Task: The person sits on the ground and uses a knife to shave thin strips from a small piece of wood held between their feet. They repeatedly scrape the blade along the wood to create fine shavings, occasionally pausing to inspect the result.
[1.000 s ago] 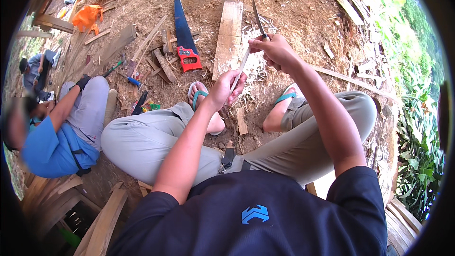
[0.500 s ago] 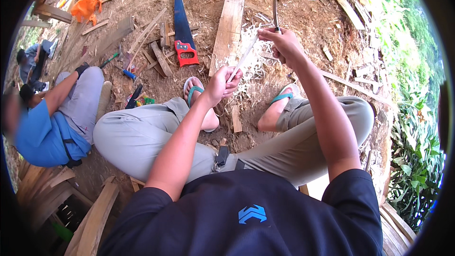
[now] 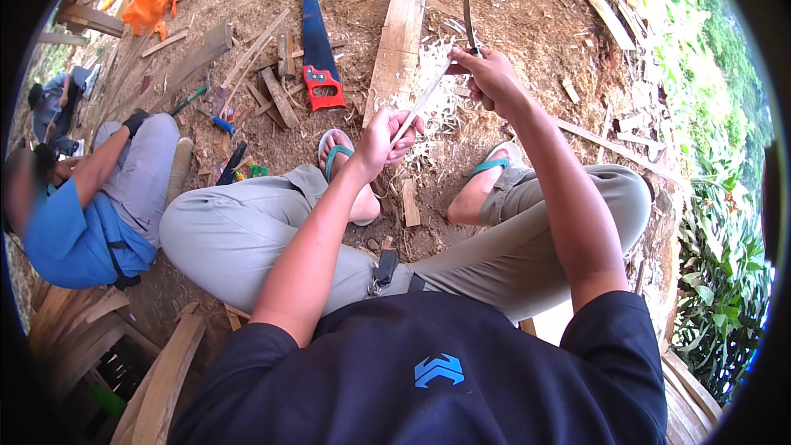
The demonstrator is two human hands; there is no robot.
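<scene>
My left hand is closed around the near end of a thin, pale wooden stick, which slants up and away to the right. In my right hand is a knife with a dark handle, its slim curved blade pointing away from me. The fingers of that hand also meet the far end of the stick. Under the stick, pale wood shavings lie heaped on the ground beside a flat plank.
A handsaw with a red handle lies left of the plank. Wood offcuts are scattered around it. At the left sits another person in a blue shirt, near a blue-handled tool. Green plants edge the right side.
The knife blade has swung slightly left, and my right hand has shifted a little left along with it. My left hand keeps its hold on the stick.
</scene>
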